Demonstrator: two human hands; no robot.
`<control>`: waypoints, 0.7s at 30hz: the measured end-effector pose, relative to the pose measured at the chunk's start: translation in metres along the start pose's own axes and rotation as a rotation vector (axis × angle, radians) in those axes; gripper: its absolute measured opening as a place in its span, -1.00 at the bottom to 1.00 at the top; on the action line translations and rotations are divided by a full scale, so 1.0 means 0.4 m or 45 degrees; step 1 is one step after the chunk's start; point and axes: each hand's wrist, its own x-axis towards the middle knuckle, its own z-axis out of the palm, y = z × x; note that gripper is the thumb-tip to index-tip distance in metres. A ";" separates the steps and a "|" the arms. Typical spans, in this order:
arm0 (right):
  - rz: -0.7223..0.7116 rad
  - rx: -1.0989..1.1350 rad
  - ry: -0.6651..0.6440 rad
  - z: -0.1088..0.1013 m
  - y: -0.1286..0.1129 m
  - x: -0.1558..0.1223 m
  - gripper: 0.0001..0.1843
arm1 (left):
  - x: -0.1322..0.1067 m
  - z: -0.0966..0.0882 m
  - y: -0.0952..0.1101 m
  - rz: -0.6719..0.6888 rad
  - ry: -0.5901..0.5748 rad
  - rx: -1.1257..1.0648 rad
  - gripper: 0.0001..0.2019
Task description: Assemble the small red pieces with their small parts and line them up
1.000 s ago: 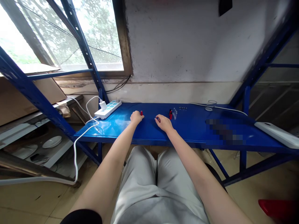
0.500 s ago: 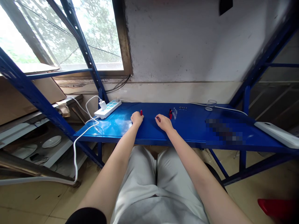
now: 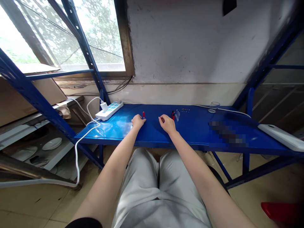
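Observation:
A small red-topped piece [image 3: 143, 114] stands upright on the blue table [image 3: 152, 136]. Beside it, my left hand [image 3: 138, 121] rests low with its thumb apart from the fingers, and a narrow gap shows between hand and piece. My right hand [image 3: 167, 123] is curled over the table to the right, its fingers closed on a small dark red piece [image 3: 162, 120] that is mostly hidden. Just right of that hand lie small red and black pieces [image 3: 173, 115], beside a cluster of clear small parts [image 3: 177, 115]. Several tiny metallic bits [image 3: 185, 110] form a row behind them.
A white power strip [image 3: 109, 110] with a plugged-in charger and cables occupies the table's left end. Toward the right are a clear glass [image 3: 214, 107], a blurred-out dark object [image 3: 226, 133] and a white flat device [image 3: 281, 136]. Blue frame posts [image 3: 89, 53] rise at both ends.
My left hand has drawn slightly left, off the red-topped piece, which stays standing and shows more fully. My right hand has shifted a little, its fingers still curled.

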 end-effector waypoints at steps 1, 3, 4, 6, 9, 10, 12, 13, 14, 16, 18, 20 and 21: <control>0.010 0.019 0.049 -0.002 -0.002 0.000 -0.63 | -0.009 -0.003 -0.005 0.039 0.007 -0.011 -0.76; 0.040 0.051 0.147 -0.009 -0.004 0.001 -0.61 | -0.033 -0.008 -0.007 0.140 0.037 -0.043 -0.81; 0.060 0.063 0.195 -0.015 -0.004 0.001 -0.60 | -0.046 -0.010 -0.003 0.209 0.059 -0.063 -0.84; 0.094 0.082 0.281 -0.031 0.002 0.002 -0.60 | -0.075 -0.011 0.015 0.380 0.109 -0.109 -0.89; 0.122 0.103 0.435 -0.061 0.029 -0.001 -0.60 | -0.119 -0.002 0.064 0.579 0.185 -0.139 -0.92; 0.137 0.113 0.493 -0.071 0.042 -0.002 -0.60 | -0.133 0.005 0.085 0.624 0.198 -0.153 -0.92; 0.209 0.138 0.615 -0.088 0.072 -0.007 -0.61 | -0.160 0.022 0.129 0.713 0.215 -0.195 -0.92; 0.261 0.150 0.673 -0.095 0.087 -0.010 -0.61 | -0.173 0.033 0.152 0.745 0.220 -0.218 -0.91; 0.313 0.168 0.726 -0.099 0.102 -0.014 -0.61 | -0.184 0.043 0.174 0.768 0.230 -0.244 -0.89; 0.407 0.227 0.817 -0.103 0.126 -0.019 -0.62 | -0.203 0.064 0.215 0.778 0.259 -0.285 -0.86; 0.490 0.302 0.893 -0.100 0.144 -0.022 -0.62 | -0.217 0.081 0.249 0.782 0.275 -0.296 -0.82; 0.578 0.366 0.922 -0.096 0.154 -0.022 -0.62 | -0.227 0.095 0.273 0.796 0.282 -0.286 -0.74; 0.623 0.380 0.910 -0.094 0.158 -0.021 -0.61 | -0.231 0.101 0.281 0.814 0.276 -0.264 -0.70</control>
